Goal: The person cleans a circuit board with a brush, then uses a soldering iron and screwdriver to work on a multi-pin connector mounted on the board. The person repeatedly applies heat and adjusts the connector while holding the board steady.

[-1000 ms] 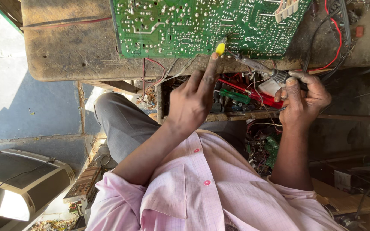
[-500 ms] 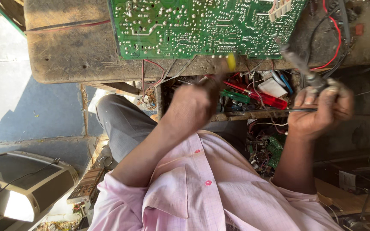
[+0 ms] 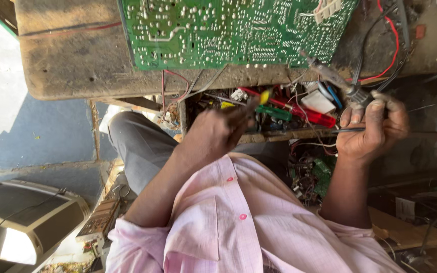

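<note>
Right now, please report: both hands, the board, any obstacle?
Left hand gripping yellow-tipped tool, below the bench edge. Right hand gripping soldering iron, tip at green circuit board edge. Loose wires hang between hands and board.

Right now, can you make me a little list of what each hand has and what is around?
left hand: closed on a yellow-tipped tool, blurred
right hand: grips a soldering iron, tip near the board's lower edge
board: green circuit board, solder side up, on a worn wooden bench
below the bench: open tray with red and green tools and loose wires
clothing: pink shirt, grey trousers
lower left: grey device on the floor
</note>
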